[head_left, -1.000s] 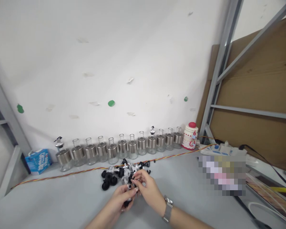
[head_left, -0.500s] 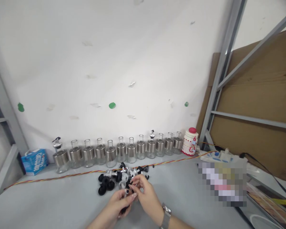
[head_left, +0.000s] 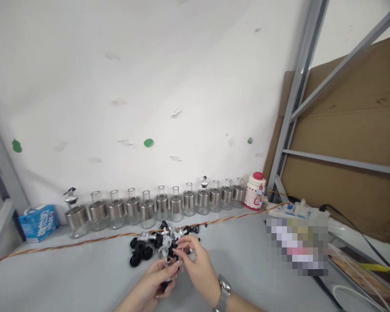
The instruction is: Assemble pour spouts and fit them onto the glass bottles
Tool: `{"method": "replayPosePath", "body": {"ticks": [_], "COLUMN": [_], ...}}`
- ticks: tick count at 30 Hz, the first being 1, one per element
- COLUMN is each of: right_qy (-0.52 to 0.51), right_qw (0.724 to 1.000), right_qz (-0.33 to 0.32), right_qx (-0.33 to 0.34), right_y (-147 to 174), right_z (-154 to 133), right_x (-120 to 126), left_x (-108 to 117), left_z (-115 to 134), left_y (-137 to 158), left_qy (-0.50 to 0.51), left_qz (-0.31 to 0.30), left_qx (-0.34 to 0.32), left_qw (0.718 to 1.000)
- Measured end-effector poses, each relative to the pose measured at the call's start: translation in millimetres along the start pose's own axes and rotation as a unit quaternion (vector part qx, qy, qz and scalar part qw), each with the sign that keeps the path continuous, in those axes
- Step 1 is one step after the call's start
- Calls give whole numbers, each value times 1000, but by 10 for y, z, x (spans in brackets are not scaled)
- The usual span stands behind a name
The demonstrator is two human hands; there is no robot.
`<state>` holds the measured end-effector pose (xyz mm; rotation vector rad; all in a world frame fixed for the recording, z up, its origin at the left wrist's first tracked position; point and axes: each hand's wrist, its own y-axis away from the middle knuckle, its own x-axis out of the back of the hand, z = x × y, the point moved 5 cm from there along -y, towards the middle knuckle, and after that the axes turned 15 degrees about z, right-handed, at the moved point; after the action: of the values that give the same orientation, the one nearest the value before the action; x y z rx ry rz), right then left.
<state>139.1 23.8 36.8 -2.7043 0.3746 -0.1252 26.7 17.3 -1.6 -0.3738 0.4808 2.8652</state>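
Observation:
My left hand [head_left: 160, 277] is closed around a bottle pour spout [head_left: 168, 260]; its silvery tube end points up between thumb and fingers, and a black part shows below. My right hand [head_left: 196, 264], with a watch on the wrist, is pinched just above and right of the spout. A small dark piece seems to be at its fingertips, too small to make out. Right behind both hands lies a pile of loose spout parts: black stoppers [head_left: 135, 258], clear plastic pieces [head_left: 163, 251] and small black caps [head_left: 195, 229].
Along the wall stands a row of glass bottles with metal sleeves [head_left: 147, 207]; two carry spouts [head_left: 70, 196]. A blue carton [head_left: 38, 223] is at left, a white jar with red lid [head_left: 256, 190] at right. A twisted wire [head_left: 94, 239] crosses the grey table. Power strip [head_left: 292, 210] farther right.
The view has shifted slightly to the right. My hands stay together over the spout, my right fingertips still pinched close to its tube end.

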Motion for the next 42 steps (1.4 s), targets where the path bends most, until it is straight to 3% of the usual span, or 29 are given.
{"method": "replayPosePath", "body": {"ticks": [6,11,19,25,30,35,39,42], "right_qy": [-12,-28,100,91,16,-37,-103,-133], "right_qw": [1000,999,989,979,961,964,955,941], "right_qz": [-4,-16,-107,-173,-236,-223,-232,-259], "right_qx": [3,-19,8,-58,-142,-138,-153,-175], "right_y": [2,-23,-24,-39,-72,-143,-128,-81], "right_z": [4,74,46,62,58,24,13,39], "right_x": [-8,-32,-60,-58,-44,-3,-33,-76], "left_x": [-14,-35,-45,-9,83,145,194,160], "left_z": [27,44,27,57,171,198,183,165], "left_y": [44,37,27,-6,-56,-89,-48,34], "left_qy": [0,-52,-116,-173,-205,-245,-257,-289], "left_qz": [17,15,0,-30,2,75,145,136], "left_qx": [13,-13,-32,-75,-114,-146,-234,-266], "left_qw": [1000,998,993,982,972,955,926,909]}}
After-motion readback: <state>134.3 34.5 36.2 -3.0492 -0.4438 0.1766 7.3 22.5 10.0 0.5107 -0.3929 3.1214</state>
